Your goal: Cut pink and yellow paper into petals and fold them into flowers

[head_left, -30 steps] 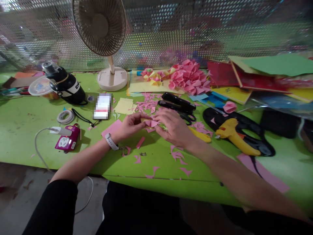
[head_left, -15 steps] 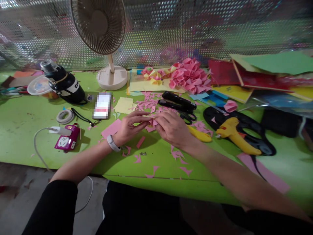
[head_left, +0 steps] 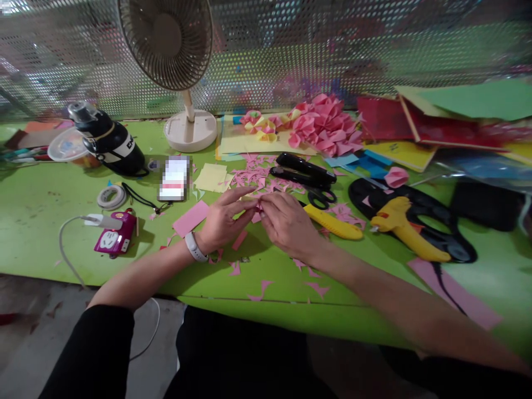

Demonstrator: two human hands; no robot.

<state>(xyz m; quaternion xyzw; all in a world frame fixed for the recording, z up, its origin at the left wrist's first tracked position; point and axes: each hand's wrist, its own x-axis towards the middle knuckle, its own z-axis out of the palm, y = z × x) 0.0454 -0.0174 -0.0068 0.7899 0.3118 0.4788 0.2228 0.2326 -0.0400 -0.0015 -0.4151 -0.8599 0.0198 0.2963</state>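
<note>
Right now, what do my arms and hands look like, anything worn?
Both hands are bare, no gloves or rings visible. The left hand has a white band on its wrist; the right hand has a bare wrist. Black sleeves begin near the elbows, leaving the forearms uncovered.

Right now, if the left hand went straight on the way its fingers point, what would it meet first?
The left hand points toward the right hand, so it would probably first meet the small pink paper piece pinched between them; depth is unclear.

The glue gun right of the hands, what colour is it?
Yellow plastic glue gun, seen best in the head view.
</note>
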